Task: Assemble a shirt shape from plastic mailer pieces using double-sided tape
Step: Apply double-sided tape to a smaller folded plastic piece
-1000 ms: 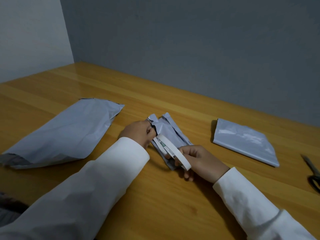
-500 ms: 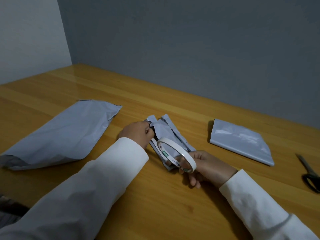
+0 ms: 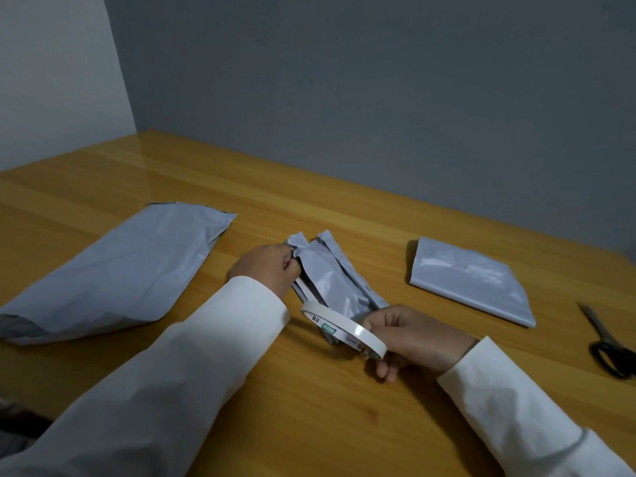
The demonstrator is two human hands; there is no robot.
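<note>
Sleeves: my two white sleeves (image 3: 192,383) come in from the near edge, one from each side.
Right hand: my right hand (image 3: 418,339) grips the roll of tape (image 3: 342,328), thumb on top of the ring and fingers curled under its near end.
Roll of tape: a thin white ring with green print on the inside, tilted, held just above the near end of the middle piece.
Left hand: my left hand (image 3: 270,270) pinches the far left edge of the middle piece (image 3: 330,280), fingers curled tight on the plastic.
Middle piece: a narrow, folded grey plastic strip, creased, lying at an angle between my hands; a white strip runs along its left edge toward the roll.
Left piece: the large grey bag (image 3: 117,270) lies flat, well apart from my left hand, its far end open and ragged.
Right piece: a smaller folded grey sheet (image 3: 471,284), glossy, lies flat beyond my right hand.
Scissors: dark-handled scissors (image 3: 609,342) lie at the right edge, blades pointing away.
Table: warm yellow wood (image 3: 309,407), shiny, grain running across.
Room: a grey wall (image 3: 378,98) behind, a paler wall at the far left corner.
</note>
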